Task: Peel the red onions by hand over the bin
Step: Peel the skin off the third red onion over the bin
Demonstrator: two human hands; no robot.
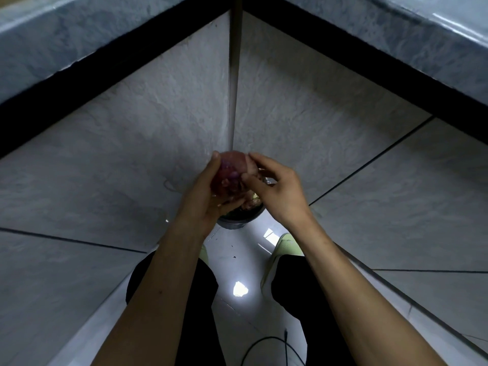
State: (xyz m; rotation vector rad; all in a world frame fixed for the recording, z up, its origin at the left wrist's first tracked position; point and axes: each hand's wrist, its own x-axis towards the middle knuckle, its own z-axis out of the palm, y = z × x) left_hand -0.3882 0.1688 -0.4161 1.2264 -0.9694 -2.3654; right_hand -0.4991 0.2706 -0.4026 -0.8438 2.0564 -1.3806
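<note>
Walls (163, 122) of grey stone-look tile meet in a corner straight ahead, with a counter (396, 35) edged in black running along the top of each. Low in that corner a dark round bin (239, 220) stands on the pale glossy floor (237, 262); only the near part of its rim shows, since both hands and the onion cover the rest. Closer in are two legs in black trousers (303, 299), a pale green shoe (286, 245) on the right and a sliver of another on the left, and a thin black cable (266, 344) curling over the floor at the bottom.

A red onion (232, 171) is held above the bin, between the two hands. The left hand (208, 191) cups it from below and from the left side, its thumb lying up along the onion's left flank. The right hand (274, 187) comes in from the right, its thumb and fingertips pinching at the onion's right side, where a paler flap of skin (252, 166) stands away from the purple surface. The onion looks nearly round, and motion blur and the fingers hide its root and stem ends, so which way its axis runs cannot be told.
</note>
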